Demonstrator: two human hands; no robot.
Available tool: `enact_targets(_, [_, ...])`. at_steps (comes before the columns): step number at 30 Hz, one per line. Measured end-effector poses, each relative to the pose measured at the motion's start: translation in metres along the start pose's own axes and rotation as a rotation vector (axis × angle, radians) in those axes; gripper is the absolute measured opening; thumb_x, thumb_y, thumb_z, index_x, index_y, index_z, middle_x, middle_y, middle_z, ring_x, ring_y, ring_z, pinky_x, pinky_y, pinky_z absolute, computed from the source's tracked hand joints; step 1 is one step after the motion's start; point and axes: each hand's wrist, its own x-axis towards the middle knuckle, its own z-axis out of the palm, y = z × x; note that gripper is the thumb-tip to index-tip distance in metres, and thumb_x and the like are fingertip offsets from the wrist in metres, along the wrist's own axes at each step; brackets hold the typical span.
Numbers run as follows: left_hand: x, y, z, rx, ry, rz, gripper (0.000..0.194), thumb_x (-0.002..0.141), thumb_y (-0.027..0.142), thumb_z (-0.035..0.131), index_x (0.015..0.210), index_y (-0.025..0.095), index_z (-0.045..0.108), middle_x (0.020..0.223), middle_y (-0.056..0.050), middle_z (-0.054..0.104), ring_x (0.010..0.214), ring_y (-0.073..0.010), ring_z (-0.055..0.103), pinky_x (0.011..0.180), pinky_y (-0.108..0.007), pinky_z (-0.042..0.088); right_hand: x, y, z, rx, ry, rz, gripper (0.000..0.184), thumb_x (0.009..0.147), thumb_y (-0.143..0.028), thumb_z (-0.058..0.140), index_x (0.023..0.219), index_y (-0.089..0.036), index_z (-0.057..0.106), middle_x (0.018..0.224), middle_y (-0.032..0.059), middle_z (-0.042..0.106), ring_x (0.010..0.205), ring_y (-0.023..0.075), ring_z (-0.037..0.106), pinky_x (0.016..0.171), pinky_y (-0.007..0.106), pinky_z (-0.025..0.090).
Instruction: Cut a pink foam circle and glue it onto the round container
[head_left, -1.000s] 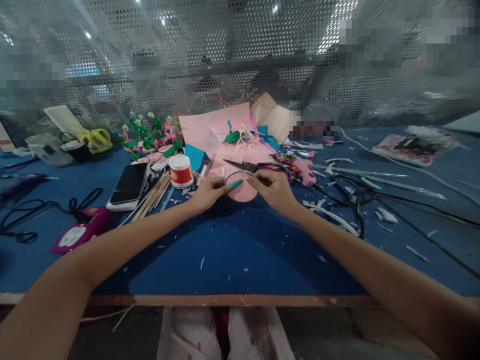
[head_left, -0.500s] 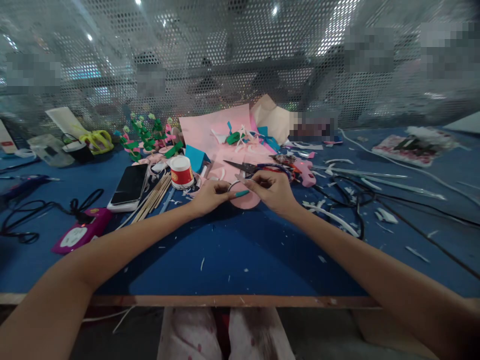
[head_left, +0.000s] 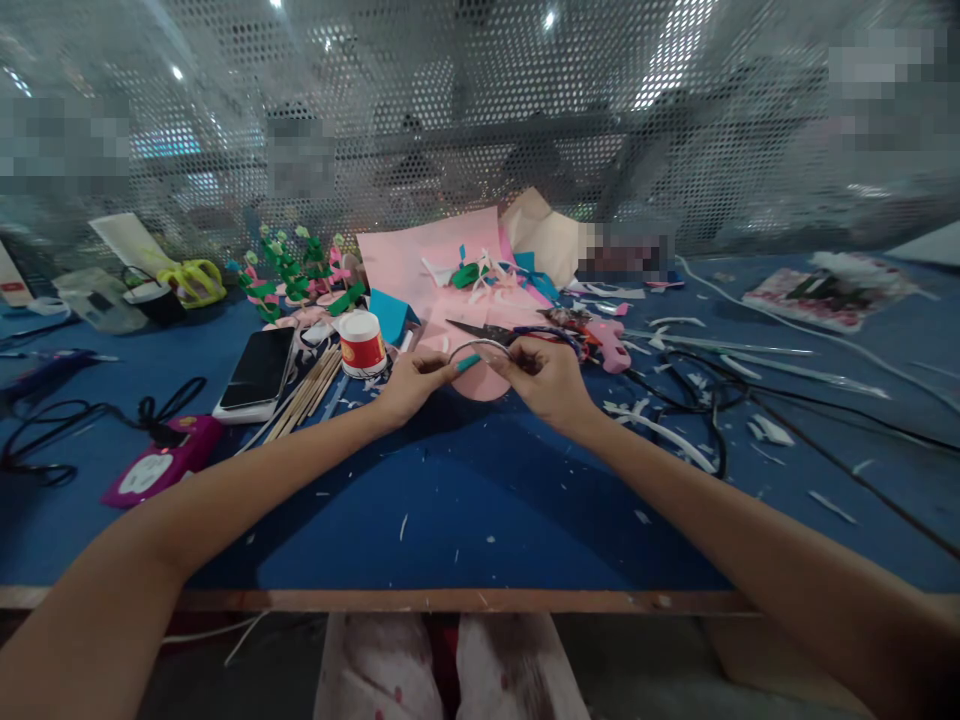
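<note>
A thin pale strip (head_left: 480, 343) arches between my two hands, just above a flat pink disc (head_left: 481, 385). My left hand (head_left: 414, 388) is closed, pinching the strip's left end by the disc's edge. At its thumb tip is a narrow teal patch (head_left: 467, 363); I cannot tell whether it is a nail or paper. My right hand (head_left: 551, 385) is closed on the strip's other end, its fingers partly hiding the disc's right side. Dark-bladed scissors (head_left: 480, 330) lie just behind, with their handles partly covered by my right hand.
Left stand a red-and-white tub (head_left: 363, 345), wooden sticks (head_left: 304, 395), a phone (head_left: 259, 368) and a purple box (head_left: 161, 462) with a black cable. Paper flowers (head_left: 296, 265) and pink sheets (head_left: 435, 250) are behind. A pink glue gun (head_left: 609, 345), cables and scraps lie right.
The strip now bows in a wider arch above the disc. My left hand has shifted slightly left and up, and the teal patch has moved with its thumb. My right hand has barely moved.
</note>
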Motion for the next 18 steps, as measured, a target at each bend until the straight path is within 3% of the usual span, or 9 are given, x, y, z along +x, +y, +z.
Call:
enact_targets(5, [0.003, -0.005, -0.001, -0.074, 0.044, -0.068, 0.045, 0.052, 0.056, 0.077, 0.060, 0.013, 0.064, 0.056, 0.003, 0.055, 0.059, -0.0088, 0.046, 0.060, -0.025, 0.038, 0.000, -0.001, 0.002, 0.058, -0.009, 0.067, 0.058, 0.066, -0.068, 0.063, 0.050, -0.020, 0.036, 0.047, -0.0051, 0.032, 0.044, 0.0063, 0.032, 0.040, 0.023, 0.024])
enact_targets(10, [0.007, -0.013, -0.004, -0.165, 0.094, -0.114, 0.036, 0.057, 0.047, 0.078, 0.063, 0.013, 0.066, 0.060, 0.001, 0.060, 0.063, -0.0103, 0.052, 0.065, -0.026, 0.043, -0.001, 0.001, 0.002, 0.158, -0.140, 0.234, 0.051, 0.066, -0.063, 0.068, 0.054, -0.019, 0.044, 0.044, -0.0017, 0.048, 0.039, 0.0134, 0.055, 0.036, 0.023, 0.037])
enact_targets(14, [0.008, -0.013, -0.003, -0.197, 0.090, -0.119, 0.029, 0.061, 0.039, 0.077, 0.066, 0.013, 0.067, 0.063, 0.001, 0.060, 0.064, -0.0089, 0.052, 0.067, -0.025, 0.042, -0.002, -0.003, -0.001, 0.110, -0.185, 0.191, 0.049, 0.071, -0.059, 0.065, 0.051, -0.019, 0.046, 0.043, 0.0027, 0.056, 0.040, 0.0164, 0.060, 0.038, 0.024, 0.041])
enact_targets(18, [0.006, -0.008, -0.002, -0.226, 0.077, -0.103, 0.028, 0.059, 0.038, 0.079, 0.070, 0.014, 0.070, 0.064, 0.002, 0.060, 0.063, -0.0074, 0.048, 0.061, -0.023, 0.037, -0.003, -0.006, 0.000, 0.097, -0.196, 0.130, 0.049, 0.074, -0.055, 0.064, 0.047, -0.020, 0.042, 0.037, 0.0001, 0.051, 0.035, 0.0138, 0.056, 0.034, 0.022, 0.036])
